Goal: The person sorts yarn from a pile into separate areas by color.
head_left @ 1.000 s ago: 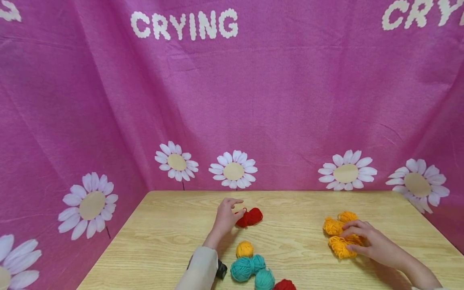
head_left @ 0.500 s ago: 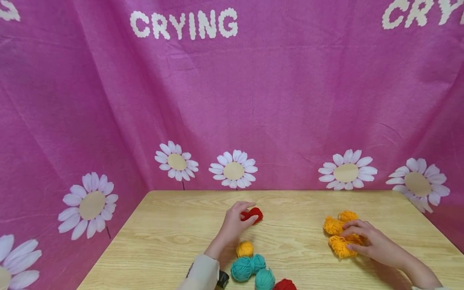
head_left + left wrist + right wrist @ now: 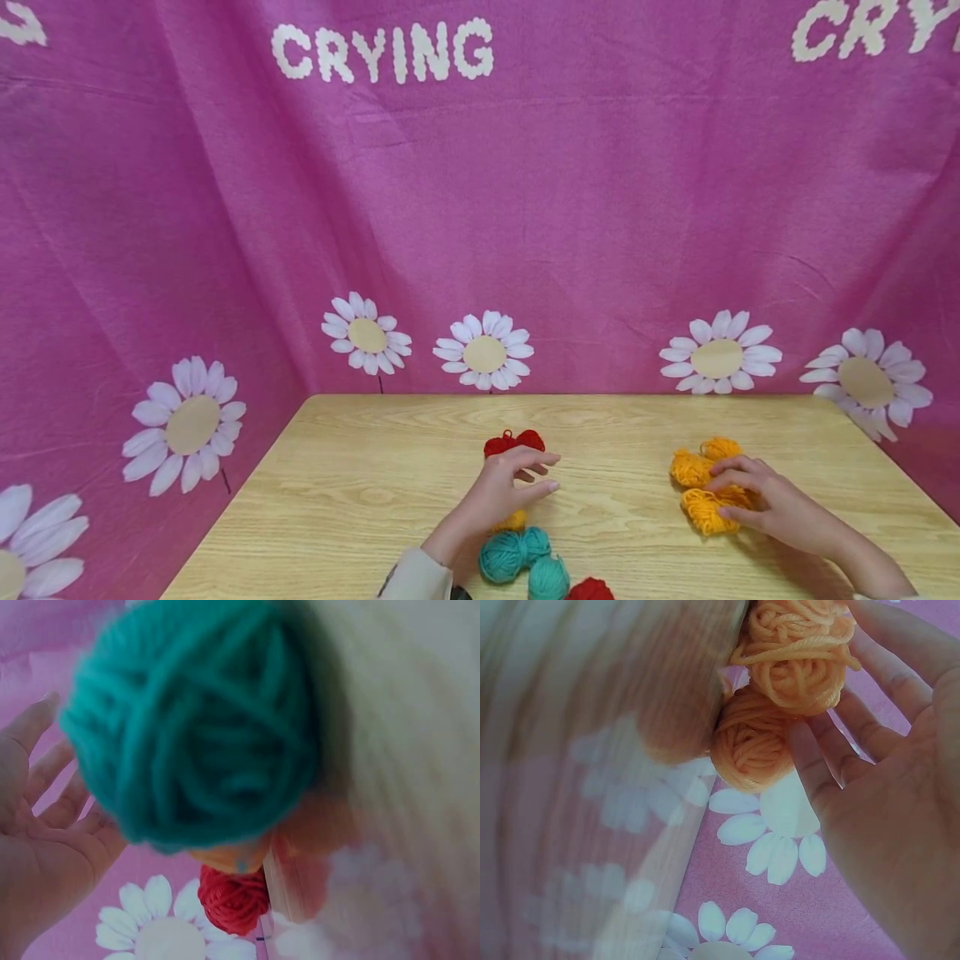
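My left hand (image 3: 504,490) hovers over the middle of the table, fingers loosely extended and thumb apart, holding nothing. Just beyond it lie red yarn balls (image 3: 531,440). A yellow yarn ball (image 3: 513,522), partly hidden by that wrist, sits nearer, beside teal yarn balls (image 3: 501,558). In the left wrist view, a teal ball (image 3: 195,727) fills the middle and hides part of the scene. On the right, my right hand (image 3: 783,504) rests with relaxed fingers against a cluster of orange yarn balls (image 3: 703,512). The right wrist view shows its fingertips touching the orange yarn (image 3: 799,671).
Another red yarn ball (image 3: 591,589) is cut off at the bottom edge, next to a teal ball (image 3: 549,577). The wooden table (image 3: 360,500) meets a pink cloth (image 3: 570,250) printed with daisies at its back edge.
My left hand reached over the red yarn balls, then drew back toward me and right, its fingers off them. The red balls stay at about the same spot. My right hand has not moved.
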